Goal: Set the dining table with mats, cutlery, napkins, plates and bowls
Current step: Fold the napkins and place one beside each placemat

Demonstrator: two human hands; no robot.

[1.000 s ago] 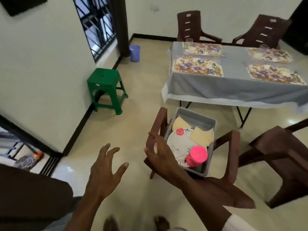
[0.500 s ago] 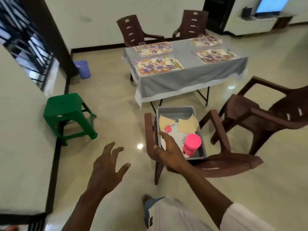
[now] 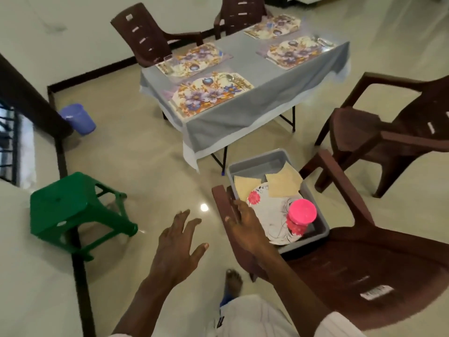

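Head view: the grey tub (image 3: 257,164) sits on the seat of the nearest brown chair (image 3: 364,263), lower right of centre. Inside it lies a white flower-printed plate (image 3: 269,215). Two pale yellow napkins (image 3: 283,184) rest at the tub's far end, partly over the plate. A pink-lidded container (image 3: 302,210) stands on the plate near the tub's near right corner.

The right hand (image 3: 245,222) is over the tub's near left rim and the chair's armrest. Its fingers are extended, slightly apart, and hold nothing; contact with the armrest cannot be determined. The left hand (image 3: 178,242) hangs in the air left of the chair, lower centre, with its fingers spread apart and holding nothing.

The bench (image 3: 243,62), under a grey cloth, stands at upper centre, well apart from the tub. Four floral mats lie on it, the nearest mat (image 3: 211,93) at its near left corner. Cutlery (image 3: 230,77) lies on that mat's far right corner, blurred.

A green stool (image 3: 73,203) stands at the left. A purple bucket (image 3: 77,119) stands beside the wall above it.
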